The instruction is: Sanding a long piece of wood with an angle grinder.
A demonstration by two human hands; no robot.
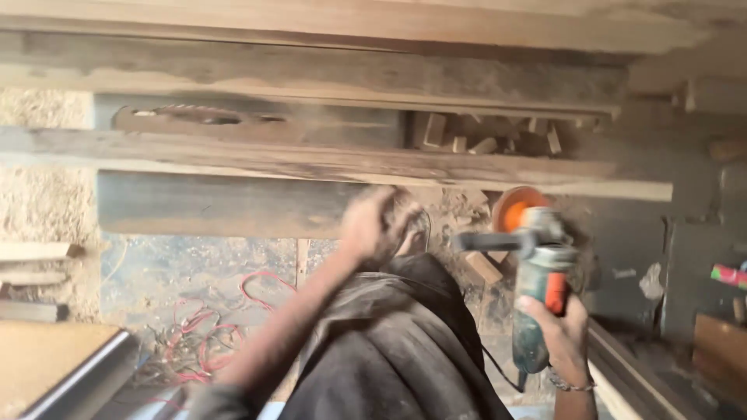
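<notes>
My right hand [562, 330] grips the body of a green angle grinder [537, 288] with an orange disc [515, 207] at its far end and a side handle sticking out to the left. The disc is close to the lower edge of a long wooden plank [327, 159] lying across in front of me. My left hand [373, 224] is blurred, held over the plank's lower edge with fingers curled; whether it holds anything is unclear. A dark cloth garment [389, 350] covers my body below.
More planks [311, 74] lie across above. Small wood offcuts [486, 140] sit between them. Red wires [210, 327] tangle on the dusty floor at left. A flat board with a metal edge [70, 369] is at bottom left. Sawdust heaps [43, 198] lie at left.
</notes>
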